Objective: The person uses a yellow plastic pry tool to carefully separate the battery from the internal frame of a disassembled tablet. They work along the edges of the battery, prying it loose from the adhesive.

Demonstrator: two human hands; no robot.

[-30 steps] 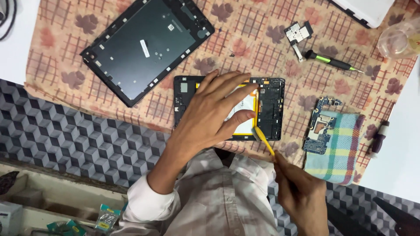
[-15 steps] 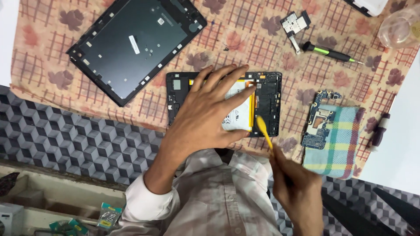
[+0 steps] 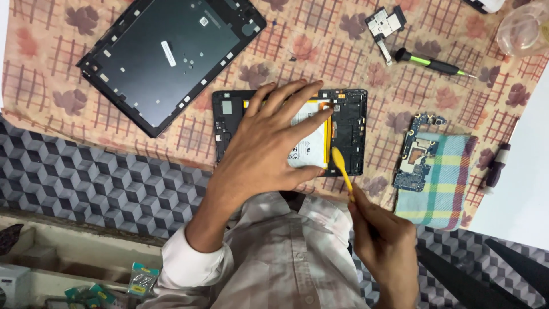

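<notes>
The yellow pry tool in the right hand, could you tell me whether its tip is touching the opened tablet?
Touching. The head view shows the yellow pry tool, held by the right hand, with its tip on the opened tablet, at the battery's edge.

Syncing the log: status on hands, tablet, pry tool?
Left hand flat on opened tablet, covering its battery. Right hand grips yellow pry tool, tip at battery's edge. Nothing blocking.

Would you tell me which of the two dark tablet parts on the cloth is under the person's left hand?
The smaller opened tablet frame with the pale battery, under the left hand. The larger back cover lies untouched at upper left.
</notes>
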